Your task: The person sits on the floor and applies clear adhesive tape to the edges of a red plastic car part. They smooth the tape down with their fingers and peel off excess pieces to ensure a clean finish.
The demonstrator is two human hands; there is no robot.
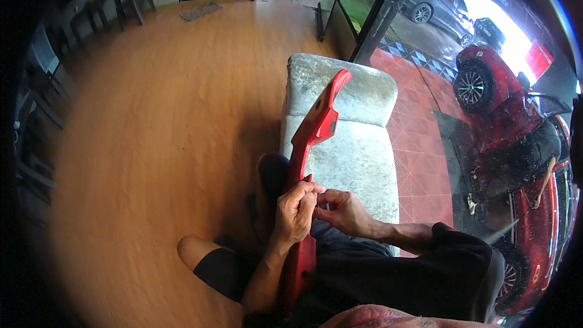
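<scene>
A long, glossy red plastic part [316,123], shaped like a piece of car trim with a bent far end and small recesses, lies lengthwise across my lap. Its far end reaches over a pale grey plush seat [355,158]. My left hand [296,211] is closed at the middle of the red part, thumb and fingers pinched together. Against its fingertips, my right hand [344,211] pinches too, coming in from the right. Whatever sits between the fingertips is too small and hidden to name. The near end of the part passes beside my left forearm.
Wood-look floor [152,121] spreads to the left, with dark chairs [100,6] along the far left and a small mat [201,11] at the back. Beyond glass on the right, a person [528,152] with a spraying wand stands by a wet red car [534,231]. A grey car [434,3] is parked farther off.
</scene>
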